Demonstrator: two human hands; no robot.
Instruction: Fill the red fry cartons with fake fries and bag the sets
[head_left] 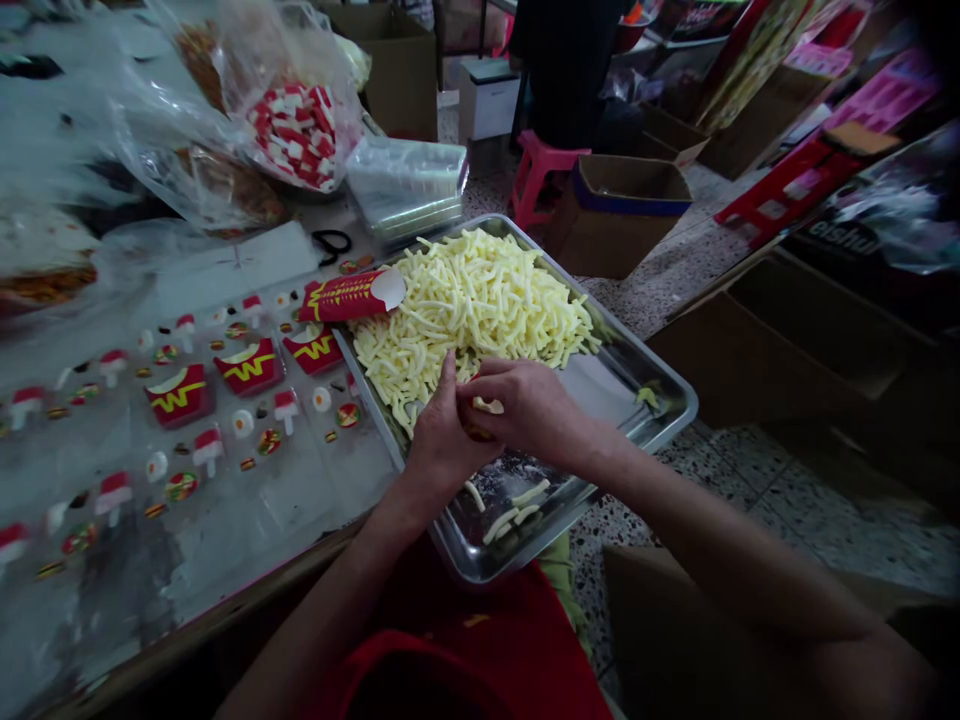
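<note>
Above the near side of a metal tray (679, 405), my hands meet. My left hand (448, 432) is closed around a small red fries carton (477, 432), mostly hidden by fingers. My right hand (529, 408) bends over it from the right, fingers closed at a pale fry-shaped stick (489, 406) by the carton's opening. Behind them a large heap of pale yellow fry-shaped sticks (480, 295) fills the tray's far part. A few loose sticks (514, 518) lie at the near end. A flat stack of red cartons (352, 296) rests across the tray's left rim.
Filled red cartons (247, 368) stand on the table left, among rows of small popsicle, egg and pizza pieces. Farther back are bags of red-and-white pieces (294, 135), clear plastic packs (409, 185) and black scissors (331, 246). Cardboard boxes (619, 215) and a pink stool (541, 175) occupy the floor.
</note>
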